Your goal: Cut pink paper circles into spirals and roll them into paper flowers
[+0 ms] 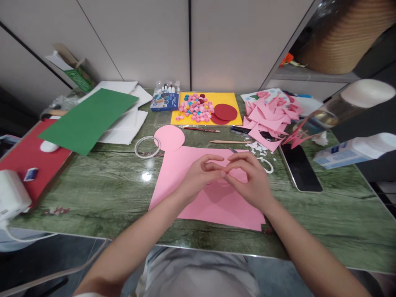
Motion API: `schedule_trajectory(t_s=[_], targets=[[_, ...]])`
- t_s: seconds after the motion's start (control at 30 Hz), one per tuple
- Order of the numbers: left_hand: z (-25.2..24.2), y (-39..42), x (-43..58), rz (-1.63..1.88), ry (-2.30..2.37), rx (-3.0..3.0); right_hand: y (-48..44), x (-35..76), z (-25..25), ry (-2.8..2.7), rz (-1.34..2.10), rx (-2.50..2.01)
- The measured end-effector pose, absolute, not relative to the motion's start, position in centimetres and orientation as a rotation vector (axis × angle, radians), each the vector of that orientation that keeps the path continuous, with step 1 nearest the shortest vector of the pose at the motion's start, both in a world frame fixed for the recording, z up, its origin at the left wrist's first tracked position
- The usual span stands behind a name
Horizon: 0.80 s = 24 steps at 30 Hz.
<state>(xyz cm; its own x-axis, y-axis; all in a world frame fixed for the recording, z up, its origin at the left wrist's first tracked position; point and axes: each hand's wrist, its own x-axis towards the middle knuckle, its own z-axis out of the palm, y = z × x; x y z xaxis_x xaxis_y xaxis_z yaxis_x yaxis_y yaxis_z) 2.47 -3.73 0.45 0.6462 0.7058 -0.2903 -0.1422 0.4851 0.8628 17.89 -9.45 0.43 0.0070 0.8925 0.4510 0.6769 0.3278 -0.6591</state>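
Note:
My left hand [204, 175] and my right hand [251, 179] meet above a pink sheet of paper [182, 206], fingertips pinched together. Whatever is between the fingers is too small or too hidden to make out; a bit of pink shows there. Just beyond my right hand, scissors with a white handle [268, 166] lie partly covered, beside white paper scraps [260, 147]. A pink paper circle [170, 138] overlaps the sheet's far left corner. Next to it is a roll of tape [138, 149]. Behind the hands lies a wooden pencil [227, 142].
Pompoms [195, 108] and red circles [225, 112] rest on yellow paper [239, 117], near a marker box [165, 101]. Green paper [89, 119] is left. Pink offcuts [269, 117], a phone [300, 169] and a white bottle [355, 150] stand or lie right. A white charger [12, 192] sits far left.

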Motion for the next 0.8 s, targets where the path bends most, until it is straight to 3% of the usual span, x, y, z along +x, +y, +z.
schedule_trajectory(t_s=[0.8], targets=[[-0.2, -4.3, 2.9, 0.595, 0.637, 1.014, -9.3, 17.8, -0.3, -1.700, 0.303, -1.456]])
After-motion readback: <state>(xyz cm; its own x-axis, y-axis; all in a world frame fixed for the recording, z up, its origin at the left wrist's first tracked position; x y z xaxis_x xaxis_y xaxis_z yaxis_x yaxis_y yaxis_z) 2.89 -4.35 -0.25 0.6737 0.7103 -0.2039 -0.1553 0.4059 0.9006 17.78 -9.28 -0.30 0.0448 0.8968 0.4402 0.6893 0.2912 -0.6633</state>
